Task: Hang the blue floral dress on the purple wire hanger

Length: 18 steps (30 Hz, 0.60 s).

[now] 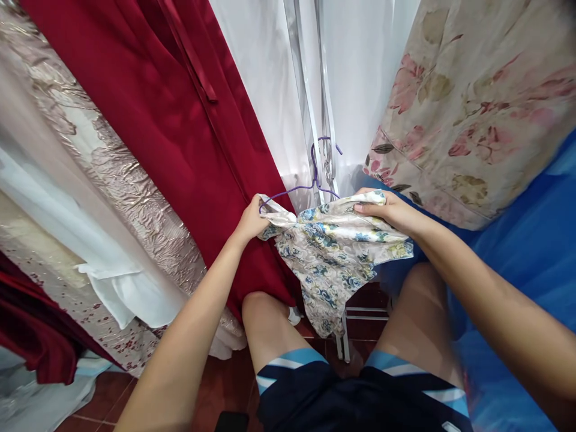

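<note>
A small floral garment [335, 258] with blue and yellow flowers on a pale ground hangs between my hands, over my knees. A purple hanger [300, 187] goes into its neck, with the hook pointing away from me. My left hand [252, 219] is closed at the garment's left shoulder, by the hanger's left end; that end shows bare beside the cloth. My right hand [384, 210] pinches the right shoulder, thumb on top of the cloth. The hanger's right end is hidden under the fabric.
A long red garment [216, 138] and a crinkled pale pink one [130, 174] hang to the left. White cloth [360, 72] with ribbons [306, 90] hangs ahead. On the right are a pink-flowered fabric [486, 126] and blue tulle [517, 288]. Below lies a red tiled floor [220, 384].
</note>
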Available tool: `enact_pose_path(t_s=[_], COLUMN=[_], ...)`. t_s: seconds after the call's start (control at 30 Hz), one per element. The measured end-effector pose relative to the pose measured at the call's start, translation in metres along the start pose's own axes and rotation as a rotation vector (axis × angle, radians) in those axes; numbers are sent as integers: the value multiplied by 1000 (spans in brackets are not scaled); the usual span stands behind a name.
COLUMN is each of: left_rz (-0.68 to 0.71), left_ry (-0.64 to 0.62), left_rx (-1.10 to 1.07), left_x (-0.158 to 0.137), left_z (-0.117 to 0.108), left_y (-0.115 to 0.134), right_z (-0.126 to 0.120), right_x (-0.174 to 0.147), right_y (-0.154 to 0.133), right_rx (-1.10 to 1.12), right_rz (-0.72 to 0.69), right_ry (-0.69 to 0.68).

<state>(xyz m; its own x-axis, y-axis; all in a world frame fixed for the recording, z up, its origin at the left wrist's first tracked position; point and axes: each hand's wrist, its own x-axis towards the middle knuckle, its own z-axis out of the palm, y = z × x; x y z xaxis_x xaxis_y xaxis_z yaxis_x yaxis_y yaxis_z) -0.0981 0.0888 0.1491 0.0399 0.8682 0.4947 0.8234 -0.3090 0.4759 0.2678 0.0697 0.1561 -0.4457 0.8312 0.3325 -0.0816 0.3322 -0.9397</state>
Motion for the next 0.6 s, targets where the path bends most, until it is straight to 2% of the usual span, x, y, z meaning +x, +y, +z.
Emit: enact_pose_path(t_s=[0.13,0.2,0.27,0.3,0.37,0.43,0.5,0.53,0.6], left_rz=[277,425,499,490,380,217,106,81,86], left_ry=[55,49,90,124,129,18,-96,-110,-49], left_rx=[27,46,72,83,72,21,-47,-81,-134], left_x=[-8,-10,-8,-6,-1,0,-3,-7,-17], left_z=[-18,-20,-17,-15,-9,-1,7,11,16], left_y=[48,73,86,86,75,55,36,30,23], right_z=[-3,-5,-8,-10,-15,-18,-20,-20,-21], right_x=[-2,-3,-3,-3,-6,-11,-21,-27,-43], right_y=[-8,-5,4,9,19,26,29,29,30], right_rx=[34,105,190,236,320,372,402,414,426], right_rz=[50,95,160,212,329,381,336,289,201], right_ry=[-34,-29,-15,-8,7,12,18,29,71])
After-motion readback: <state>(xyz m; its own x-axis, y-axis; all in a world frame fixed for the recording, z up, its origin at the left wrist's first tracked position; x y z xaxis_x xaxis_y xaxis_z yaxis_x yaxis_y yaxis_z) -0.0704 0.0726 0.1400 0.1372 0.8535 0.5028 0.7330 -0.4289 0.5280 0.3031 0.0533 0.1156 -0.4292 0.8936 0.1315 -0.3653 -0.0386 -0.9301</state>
